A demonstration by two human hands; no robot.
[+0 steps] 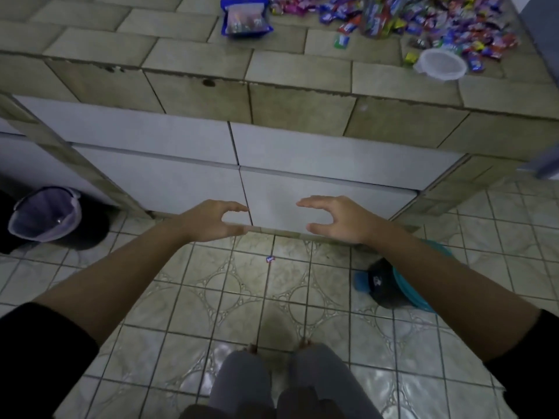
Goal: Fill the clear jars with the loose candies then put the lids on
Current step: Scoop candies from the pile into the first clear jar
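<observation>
Loose wrapped candies [435, 22] lie heaped on the tiled counter [272, 68] at the top right. A clear jar [376, 16] filled with candies stands among them. A white lid [442, 64] lies near the counter's front edge. A blue candy bag [245, 18] sits left of the heap. One stray candy [270, 259] lies on the floor. My left hand [211, 220] and my right hand [335, 219] hover in front of the counter base, below its top, fingers spread and thumbs apart, holding nothing.
A bin with a pale liner [45, 217] stands on the floor at the left. A dark cap on a teal basin [393, 285] lies at the right under my right forearm. My legs [272, 385] show at the bottom.
</observation>
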